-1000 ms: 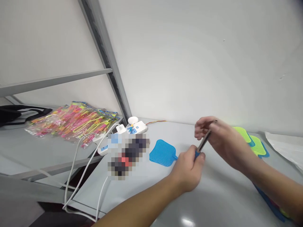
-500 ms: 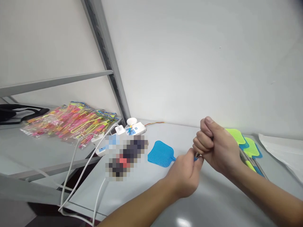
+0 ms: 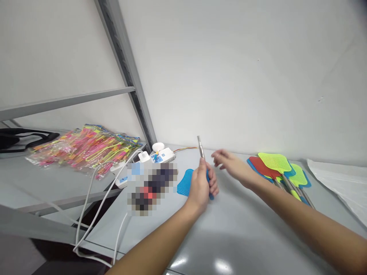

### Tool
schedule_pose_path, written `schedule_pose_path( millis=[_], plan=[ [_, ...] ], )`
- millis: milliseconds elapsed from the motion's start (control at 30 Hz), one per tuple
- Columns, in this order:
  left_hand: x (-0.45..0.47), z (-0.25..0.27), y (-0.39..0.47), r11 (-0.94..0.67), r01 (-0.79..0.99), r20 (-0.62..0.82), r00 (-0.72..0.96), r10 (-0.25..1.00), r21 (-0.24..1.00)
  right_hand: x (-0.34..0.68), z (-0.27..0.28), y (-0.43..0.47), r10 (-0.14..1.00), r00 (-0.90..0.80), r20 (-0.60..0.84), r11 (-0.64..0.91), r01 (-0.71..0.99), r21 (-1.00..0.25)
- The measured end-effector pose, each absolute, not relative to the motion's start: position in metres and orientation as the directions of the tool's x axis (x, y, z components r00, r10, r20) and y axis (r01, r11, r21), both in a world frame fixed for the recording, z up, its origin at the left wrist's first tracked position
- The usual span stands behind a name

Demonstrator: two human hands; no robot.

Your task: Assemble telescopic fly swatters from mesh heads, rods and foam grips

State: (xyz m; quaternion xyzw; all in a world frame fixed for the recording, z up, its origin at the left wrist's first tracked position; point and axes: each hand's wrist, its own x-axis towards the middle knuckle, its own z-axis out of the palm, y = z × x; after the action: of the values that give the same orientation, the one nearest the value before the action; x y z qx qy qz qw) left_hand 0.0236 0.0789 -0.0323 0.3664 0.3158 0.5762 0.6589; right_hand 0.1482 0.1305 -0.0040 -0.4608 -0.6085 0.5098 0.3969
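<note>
My left hand (image 3: 201,185) is wrapped round a telescopic metal rod (image 3: 200,147) with a blue handle (image 3: 211,196). The rod's silver end points up above my thumb, and the blue part shows below and beside my fingers. Behind my wrist lies a blue perforated fly swatter head (image 3: 185,182) on the table; whether it joins the rod is hidden. To the right, my right hand (image 3: 228,162) hovers apart from the rod with loosely bent fingers and nothing in it. Several fly swatters (image 3: 275,162) with yellow, red and blue heads and metal shafts lie in a pile beyond my right forearm.
At left, a shelf bears a heap of bagged colourful items (image 3: 88,147) and a black strap-like item (image 3: 28,137). Power strips (image 3: 164,155) with white cables (image 3: 99,206) and a blurred-out object (image 3: 153,189) lie nearby. White sheeting (image 3: 338,183) lies far right on the grey table (image 3: 243,236).
My right hand has come off my left hand and opened. My left hand has moved left and turned, so the rod now stands upright. The pile's red swatter has come into view.
</note>
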Motion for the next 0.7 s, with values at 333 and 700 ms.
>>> schedule_pose_path(
  millis=[333, 700],
  plan=[
    [0.029, -0.047, 0.08, 0.28, -0.431, -0.037, 0.491, 0.87, 0.858, 0.145, 0.019, 0.122, 0.895, -0.42, 0.152, 0.035, -0.273, -0.961],
    [0.046, -0.068, 0.067, 0.018, 0.031, -0.031, 0.485, 0.874, 0.999, 0.156, 0.047, 0.105, 0.969, -0.167, 0.182, 0.076, -0.496, -0.865]
  ],
)
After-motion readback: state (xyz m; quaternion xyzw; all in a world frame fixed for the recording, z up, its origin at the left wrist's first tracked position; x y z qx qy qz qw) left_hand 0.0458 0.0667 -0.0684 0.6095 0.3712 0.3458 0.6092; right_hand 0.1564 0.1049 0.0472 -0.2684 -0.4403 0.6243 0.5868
